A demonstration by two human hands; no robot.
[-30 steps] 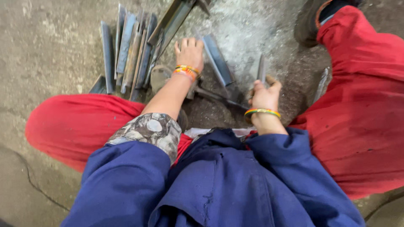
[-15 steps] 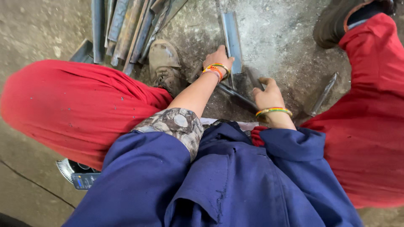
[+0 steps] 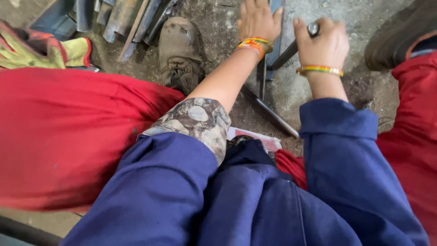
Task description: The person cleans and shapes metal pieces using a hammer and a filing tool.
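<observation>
Seen from above, a squatting person in red trousers and a blue jacket works over a dusty concrete floor (image 3: 314, 91). The left hand (image 3: 257, 20) presses flat, fingers spread, on a grey metal bar (image 3: 274, 52) lying on the floor, while the right hand (image 3: 321, 43) has its fingers wrapped tight around a dark metal tool handle (image 3: 291, 50) angled against that bar. A worn boot (image 3: 180, 50) and more stacked metal bars (image 3: 123, 16) lie just left.

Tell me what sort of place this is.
Probably a metal workshop, with work done on the ground. Steel strips lie piled on a dusty concrete floor, a work glove beside them, and the right hand grips a metal rod.
</observation>
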